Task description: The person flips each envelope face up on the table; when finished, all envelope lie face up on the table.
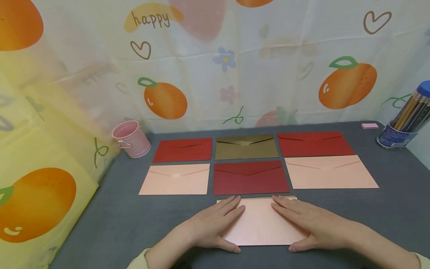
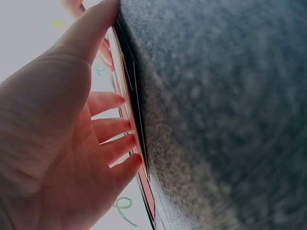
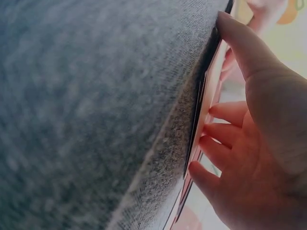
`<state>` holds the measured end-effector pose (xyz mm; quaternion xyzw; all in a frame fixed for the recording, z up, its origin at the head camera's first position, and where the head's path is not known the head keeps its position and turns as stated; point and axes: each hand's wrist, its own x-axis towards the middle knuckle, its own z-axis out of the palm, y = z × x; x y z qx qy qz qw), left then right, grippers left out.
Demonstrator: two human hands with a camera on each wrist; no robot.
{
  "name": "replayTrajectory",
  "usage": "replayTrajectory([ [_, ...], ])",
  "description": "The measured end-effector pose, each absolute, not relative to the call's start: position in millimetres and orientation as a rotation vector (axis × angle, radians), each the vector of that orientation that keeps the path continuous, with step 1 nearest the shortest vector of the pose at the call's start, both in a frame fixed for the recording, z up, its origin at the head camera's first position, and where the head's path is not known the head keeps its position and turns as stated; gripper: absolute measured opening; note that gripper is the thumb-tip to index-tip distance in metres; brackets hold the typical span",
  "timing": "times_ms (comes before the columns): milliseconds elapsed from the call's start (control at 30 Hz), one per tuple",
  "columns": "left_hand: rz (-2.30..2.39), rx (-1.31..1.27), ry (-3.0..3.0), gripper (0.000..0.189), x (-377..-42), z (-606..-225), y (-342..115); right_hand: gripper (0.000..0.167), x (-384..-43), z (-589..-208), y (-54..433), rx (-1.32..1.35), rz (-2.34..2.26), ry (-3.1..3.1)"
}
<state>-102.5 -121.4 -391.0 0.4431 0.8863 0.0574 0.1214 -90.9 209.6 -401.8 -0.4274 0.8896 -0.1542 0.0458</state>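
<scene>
Pale pink paper, flat like an envelope, lies at the near side of the table with a thin tan edge showing beneath its far side. Over its left end rests my left hand, fingers straight and spread, thumb at the near edge. My right hand mirrors it on the right end. In the left wrist view, the fingertips touch the paper's surface, and layered edges show below it. The right wrist view has the fingers extended onto the paper too. Just beyond the paper is a dark red envelope.
Two rows of envelopes lie farther back: red, olive-gold and red behind, pale pink and pale pink in front. A pink bucket stands back left. A pencil holder and eraser are back right.
</scene>
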Motion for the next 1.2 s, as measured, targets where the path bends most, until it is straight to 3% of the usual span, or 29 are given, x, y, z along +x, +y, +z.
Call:
replayTrajectory([
  [400,0.327,1.232,2.521,0.074,-108.0,-385.1,-124.9,0.073,-93.8,-394.1,208.9,-1.435,-0.456,2.783],
  [867,1.029,1.682,2.488,0.025,-119.1,-383.4,-132.3,0.039,-102.5,-388.9,213.0,-1.507,-1.107,2.652],
  [1033,1.214,1.821,2.473,0.015,-123.4,-382.4,-131.7,0.036,-105.4,-387.0,211.8,-1.492,-1.282,2.610],
  [1200,1.354,1.741,2.445,0.015,-124.2,-382.0,-133.3,0.040,-107.7,-385.9,210.4,-1.482,-1.384,2.577],
])
